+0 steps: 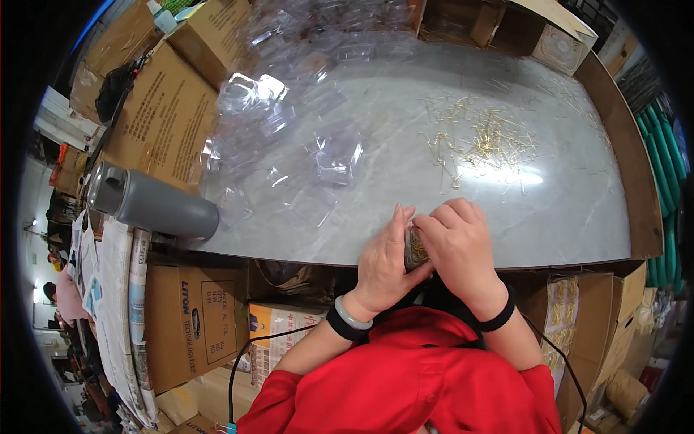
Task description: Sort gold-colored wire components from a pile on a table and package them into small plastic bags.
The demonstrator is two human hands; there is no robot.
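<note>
At the table's near edge my left hand (383, 262) holds a small clear plastic box (416, 251) upright, its palm and thumb wrapped round one side. Gold-coloured metal pieces show dimly through its wall. My right hand (460, 249) is closed, its curled fingers pressing at the top and right side of the same box; the fingertips are partly hidden. Farther off on the table lies a loose pile of thin gold-coloured bent wire hooks (488, 141). Left of it several clear plastic boxes (337, 155) are scattered.
A grey table (405, 173) carries a large heap of clear packaging (332, 32) at the back left. Near the left edge a grey bottle (163, 207) lies tilted. Cardboard boxes (163, 116) border the left, with a cardboard wall (625, 159) on the right.
</note>
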